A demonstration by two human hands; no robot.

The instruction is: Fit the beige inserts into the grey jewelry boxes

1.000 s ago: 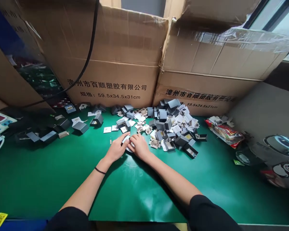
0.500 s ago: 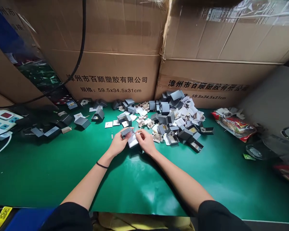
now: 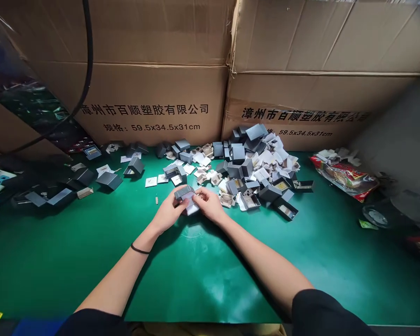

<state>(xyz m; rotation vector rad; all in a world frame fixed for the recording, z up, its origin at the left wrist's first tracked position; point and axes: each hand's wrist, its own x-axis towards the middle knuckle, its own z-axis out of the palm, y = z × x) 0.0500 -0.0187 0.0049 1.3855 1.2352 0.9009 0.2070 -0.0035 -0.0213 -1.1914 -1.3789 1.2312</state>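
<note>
My left hand (image 3: 168, 213) and my right hand (image 3: 210, 204) meet over the green mat (image 3: 196, 270), both closed on a small grey box (image 3: 185, 193) with a pale card under it. The left fingers grip its left side. The right fingers pinch its right edge. A heap of grey boxes and white cards (image 3: 252, 172) lies just beyond and to the right of my hands. A black band circles my left wrist.
Two big cardboard cartons (image 3: 154, 93) (image 3: 301, 102) wall the back of the table. Loose grey boxes (image 3: 108, 179) lie at the left, near a black cable (image 3: 86, 70). A red snack bag (image 3: 346, 175) and dark round items sit at the right.
My hands lifted the small grey box off the mat and brought it together between them. The camera tilted down, so the cartons' tops left the view.
</note>
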